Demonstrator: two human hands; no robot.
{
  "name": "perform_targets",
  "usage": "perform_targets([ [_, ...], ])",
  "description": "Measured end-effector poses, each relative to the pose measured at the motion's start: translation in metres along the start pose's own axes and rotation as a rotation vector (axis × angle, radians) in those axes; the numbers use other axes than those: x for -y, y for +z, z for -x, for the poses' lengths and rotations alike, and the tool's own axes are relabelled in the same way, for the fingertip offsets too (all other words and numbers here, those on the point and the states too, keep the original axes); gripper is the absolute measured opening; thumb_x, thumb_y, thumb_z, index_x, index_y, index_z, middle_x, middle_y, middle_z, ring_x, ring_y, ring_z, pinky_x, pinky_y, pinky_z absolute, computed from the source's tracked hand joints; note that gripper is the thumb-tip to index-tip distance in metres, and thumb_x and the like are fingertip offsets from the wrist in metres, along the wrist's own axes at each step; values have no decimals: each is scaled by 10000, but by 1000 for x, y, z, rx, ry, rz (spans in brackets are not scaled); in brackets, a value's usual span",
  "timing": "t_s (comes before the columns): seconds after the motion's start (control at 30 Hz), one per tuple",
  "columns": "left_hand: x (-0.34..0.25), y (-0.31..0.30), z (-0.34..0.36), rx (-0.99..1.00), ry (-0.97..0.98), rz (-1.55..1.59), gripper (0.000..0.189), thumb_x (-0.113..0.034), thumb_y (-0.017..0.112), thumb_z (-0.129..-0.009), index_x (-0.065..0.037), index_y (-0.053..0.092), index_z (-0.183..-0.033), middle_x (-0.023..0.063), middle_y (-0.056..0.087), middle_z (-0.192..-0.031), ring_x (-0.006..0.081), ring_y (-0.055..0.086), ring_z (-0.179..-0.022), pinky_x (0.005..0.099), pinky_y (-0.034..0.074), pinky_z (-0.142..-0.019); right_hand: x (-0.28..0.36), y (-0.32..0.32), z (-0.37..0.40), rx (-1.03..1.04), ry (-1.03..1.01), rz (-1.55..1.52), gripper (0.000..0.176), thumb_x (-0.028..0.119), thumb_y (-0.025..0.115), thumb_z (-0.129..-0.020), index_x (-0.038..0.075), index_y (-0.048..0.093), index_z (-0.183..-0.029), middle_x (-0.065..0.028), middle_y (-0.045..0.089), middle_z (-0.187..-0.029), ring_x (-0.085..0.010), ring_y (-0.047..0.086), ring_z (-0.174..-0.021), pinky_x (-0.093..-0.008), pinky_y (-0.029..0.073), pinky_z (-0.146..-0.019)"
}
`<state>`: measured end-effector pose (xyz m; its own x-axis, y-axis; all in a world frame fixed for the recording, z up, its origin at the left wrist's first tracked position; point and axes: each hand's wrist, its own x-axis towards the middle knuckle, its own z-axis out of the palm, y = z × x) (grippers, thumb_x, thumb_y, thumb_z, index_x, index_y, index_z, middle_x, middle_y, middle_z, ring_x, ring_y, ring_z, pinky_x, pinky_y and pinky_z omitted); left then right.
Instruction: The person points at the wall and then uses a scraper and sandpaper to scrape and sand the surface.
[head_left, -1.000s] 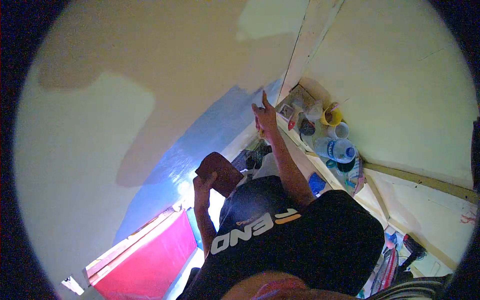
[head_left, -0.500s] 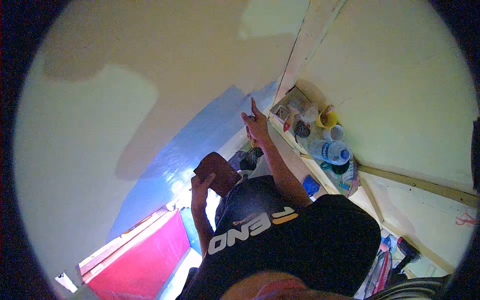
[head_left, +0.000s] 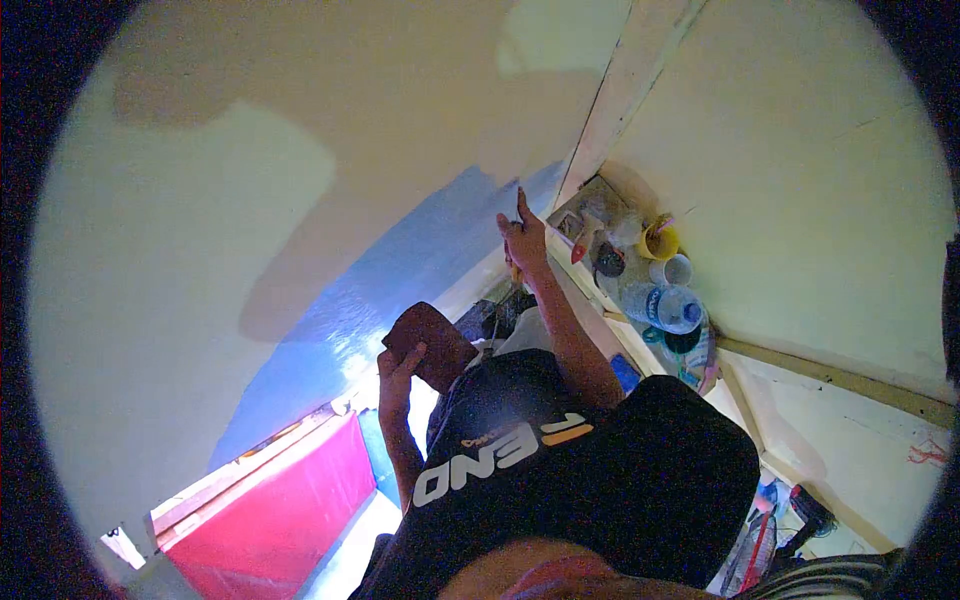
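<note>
My left hand point(head_left: 400, 362) grips a dark brown, flat, rectangular piece point(head_left: 432, 345) by its edge, in front of my black shirt. To its upper right, my right hand point(head_left: 525, 240) is raised at the wall, index finger stretched toward the upper edge of a blue patch point(head_left: 400, 265). A slim thing with a yellowish handle point(head_left: 516, 273) shows just under that hand, and the fingers seem closed around it. Its other end is hidden or too small to make out. Around the blue lies a tan-grey area point(head_left: 380, 110) and paler wall.
Right of my right arm, a narrow ledge holds a yellow cup point(head_left: 657, 241), a white cup point(head_left: 672, 269), a clear plastic bottle point(head_left: 665, 307) and a red-tipped item point(head_left: 582, 245). A wooden post point(head_left: 630, 90) marks the corner. A red panel point(head_left: 275, 510) stands lower left.
The view has shifted slightly, so the wall and ledge appear a little further right. My right hand sits slightly higher and further right in view. Both hands keep their holds.
</note>
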<state>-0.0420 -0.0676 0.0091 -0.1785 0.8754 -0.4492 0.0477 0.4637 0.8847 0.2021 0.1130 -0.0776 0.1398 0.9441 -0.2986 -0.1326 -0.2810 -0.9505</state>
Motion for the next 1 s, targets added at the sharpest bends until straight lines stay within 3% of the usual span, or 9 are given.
perform_targets([
  [0.13,-4,-2,-1,-22,14,9,308,-214,697,-793,-8,655,-1018,35,666,-931,133,579,-851,321,440,-795,0,-2,-12,-85,35,-153,703,149,608,-869,196,226,-1458,46,408,-479,-63,348,-350,-247,295,-309],
  [0.23,-16,3,-4,-38,51,-22,316,-218,694,-798,-10,653,-1031,35,665,-936,137,584,-854,317,441,-799,0,7,-8,-76,53,-86,697,132,602,-875,183,224,-1459,45,416,-482,-65,345,-346,-247,297,-308],
  [0.33,-17,1,-9,-79,47,-169,315,-208,688,-801,-9,650,-1042,40,667,-946,145,592,-869,321,443,-817,-2,4,2,56,-22,-89,701,121,595,-879,172,208,-1461,41,418,-486,-70,346,-343,-250,304,-305],
  [0.4,-21,4,-14,51,71,9,300,-191,673,-810,-19,650,-1055,50,672,-960,153,599,-892,331,450,-824,-3,-6,-6,-6,21,-138,710,120,597,-878,164,196,-1463,47,408,-483,-65,336,-337,-252,308,-306],
  [0.47,-41,16,-3,-26,88,11,290,-183,672,-813,-19,651,-1051,51,671,-960,152,598,-889,328,448,-822,0,-5,-12,-37,32,-106,717,120,598,-878,166,189,-1465,49,402,-482,-60,337,-340,-250,311,-307],
  [0.57,0,-2,-22,42,32,-35,277,-180,678,-810,-17,652,-1033,52,668,-958,148,591,-880,326,442,-822,-2,2,-3,47,-14,-63,727,125,603,-877,185,183,-1467,49,404,-489,-58,334,-342,-240,316,-310],
  [0.7,-15,4,-16,15,33,1,267,-185,687,-804,-15,653,-1007,51,664,-949,144,580,-860,328,437,-811,-7,-1,-11,-23,5,-150,708,129,608,-876,193,214,-1461,53,410,-491,-57,334,-341,-234,309,-311],
  [0.8,-9,1,-19,34,10,-21,267,-187,689,-803,-15,653,-1004,52,664,-950,148,581,-861,330,437,-810,-24,5,-23,-58,-118,-22,695,131,602,-879,197,224,-1459,58,405,-478,-55,335,-338,-233,299,-309],
  [1.0,-12,0,-19,55,12,27,286,-196,691,-802,-12,648,-1017,53,666,-959,149,585,-870,327,439,-814,-17,5,-10,-32,-21,-74,709,131,609,-871,202,221,-1461,59,426,-513,-50,349,-377,-235,309,-336],
])
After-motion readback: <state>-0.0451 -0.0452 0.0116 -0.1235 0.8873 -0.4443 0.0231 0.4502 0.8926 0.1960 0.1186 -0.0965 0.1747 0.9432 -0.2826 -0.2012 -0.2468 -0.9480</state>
